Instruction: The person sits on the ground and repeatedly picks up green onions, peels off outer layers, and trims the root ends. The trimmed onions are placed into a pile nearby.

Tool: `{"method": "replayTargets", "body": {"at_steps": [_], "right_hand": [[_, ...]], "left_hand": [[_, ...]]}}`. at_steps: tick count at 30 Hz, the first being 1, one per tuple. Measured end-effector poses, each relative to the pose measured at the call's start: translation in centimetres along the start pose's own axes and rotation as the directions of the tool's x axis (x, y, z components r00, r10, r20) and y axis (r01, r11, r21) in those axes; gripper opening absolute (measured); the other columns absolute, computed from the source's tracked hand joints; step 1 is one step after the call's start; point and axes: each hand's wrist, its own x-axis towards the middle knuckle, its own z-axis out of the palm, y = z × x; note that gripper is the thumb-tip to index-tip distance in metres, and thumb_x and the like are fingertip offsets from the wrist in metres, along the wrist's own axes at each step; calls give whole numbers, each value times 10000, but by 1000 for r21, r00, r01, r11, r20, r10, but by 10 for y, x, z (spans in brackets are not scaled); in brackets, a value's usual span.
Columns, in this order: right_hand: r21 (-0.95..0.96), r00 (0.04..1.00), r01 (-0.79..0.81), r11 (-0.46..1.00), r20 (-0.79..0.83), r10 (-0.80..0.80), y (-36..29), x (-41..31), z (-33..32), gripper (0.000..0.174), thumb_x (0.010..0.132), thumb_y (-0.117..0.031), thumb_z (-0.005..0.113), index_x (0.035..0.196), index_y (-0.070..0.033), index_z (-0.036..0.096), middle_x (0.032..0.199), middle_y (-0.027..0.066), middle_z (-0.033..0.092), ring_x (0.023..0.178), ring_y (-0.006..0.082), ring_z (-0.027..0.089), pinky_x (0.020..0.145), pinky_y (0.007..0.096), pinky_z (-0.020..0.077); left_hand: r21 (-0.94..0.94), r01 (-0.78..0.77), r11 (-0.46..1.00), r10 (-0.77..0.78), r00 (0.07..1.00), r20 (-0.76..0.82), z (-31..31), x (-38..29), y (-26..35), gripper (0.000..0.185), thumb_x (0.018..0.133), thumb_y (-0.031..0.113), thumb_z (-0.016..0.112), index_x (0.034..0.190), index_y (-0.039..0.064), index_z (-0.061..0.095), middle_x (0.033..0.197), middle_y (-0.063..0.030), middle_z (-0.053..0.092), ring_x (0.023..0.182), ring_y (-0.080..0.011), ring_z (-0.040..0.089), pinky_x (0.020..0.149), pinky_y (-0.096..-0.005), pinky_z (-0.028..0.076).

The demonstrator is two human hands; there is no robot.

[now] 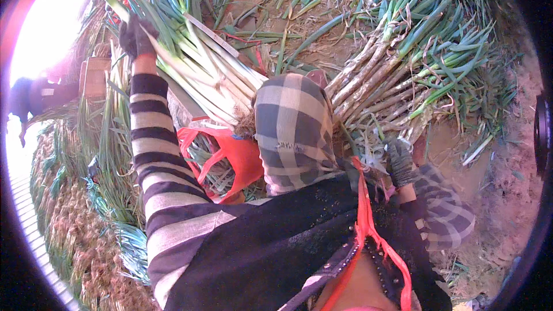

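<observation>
My left hand (139, 36), in a dark glove, is closed around the stalk of a long green onion (113, 3) at the upper left. Below and right of it lies a pile of peeled green onions (211, 69), white stems and roots towards my knee. My right hand (399, 162), in a grey glove, is low at the right beside my leg, near pale peeled scraps (372, 151); whether it grips any is unclear. Above it lie unpeeled green onions (367, 73) with soil-marked stems.
A red plastic bag (242, 164) lies left of my knee. Stacked green onions (86, 207) fill the left side. Loose leaves (317, 34) litter the ground ahead. Another person's dark sleeve (47, 95) shows at the far left.
</observation>
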Motion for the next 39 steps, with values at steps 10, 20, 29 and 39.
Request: {"method": "replayTargets", "body": {"at_steps": [10, 20, 29, 39], "right_hand": [[375, 873, -480, 793, 286, 394, -10, 13, 19, 229, 926, -224, 479, 983, -41, 605, 909, 143, 614, 807, 269, 592, 728, 349, 458], [236, 913, -366, 900, 280, 298, -5, 18, 35, 225, 911, -181, 459, 1019, -57, 613, 907, 123, 625, 822, 264, 619, 747, 343, 476], [-32, 903, -219, 975, 371, 215, 16, 11, 43, 279, 872, -160, 501, 1132, -96, 581, 1088, 149, 587, 957, 330, 562, 807, 403, 455], [219, 813, -526, 822, 415, 410, 2, 28, 46, 254, 869, -205, 544, 1054, -42, 606, 969, 141, 641, 892, 329, 596, 803, 374, 467]], "left_hand": [[407, 376, 833, -322, 926, -195, -42, -60, -178, 235, 810, 173, 641, 930, 8, 522, 655, -89, 559, 482, -194, 551, 371, -314, 404], [987, 8, 158, -252, 967, 32, -29, -55, -208, 509, 637, 416, 737, 867, -27, 639, 891, -221, 646, 850, -362, 612, 753, -409, 475], [866, 208, 454, -59, 977, -203, -9, -87, -248, 405, 669, 352, 711, 777, -18, 585, 775, -199, 601, 754, -365, 565, 709, -426, 439], [934, 233, 272, -169, 967, -192, 5, -82, -234, 427, 726, 358, 646, 895, -31, 591, 931, -274, 601, 926, -410, 565, 820, -451, 440]]}}
